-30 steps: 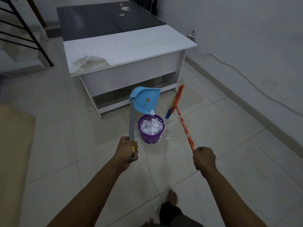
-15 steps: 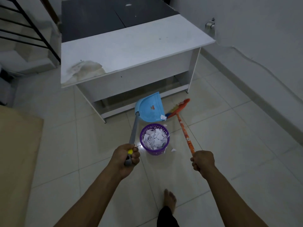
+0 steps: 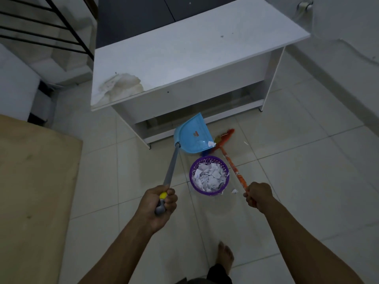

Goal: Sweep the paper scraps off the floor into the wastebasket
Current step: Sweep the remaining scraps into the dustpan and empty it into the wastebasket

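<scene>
Since a second ago the dustpan (image 3: 190,138) has dropped from over the wastebasket (image 3: 207,192) to just beyond it, one scrap on its lip. Left grip (image 3: 159,203) is clenched round its handle, right grip (image 3: 258,196) round the broom (image 3: 231,167). Emptying looks done; the loose scraps (image 3: 234,191) on the floor beside the basket likely need short, light strokes next.

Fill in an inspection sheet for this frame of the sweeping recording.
Surface: pale tiled floor.
Job's things: purple wastebasket holding paper scraps; blue dustpan beyond it, one scrap on its lip; orange broom at its right.
Clutter: loose scrap beside the wastebasket, another near the broom head.
Hands: left hand grips dustpan handle; right hand grips broom handle.
Cables: thin cord seems to run along right wall.
Surroundings: white desk, stair railing, wooden board.
</scene>
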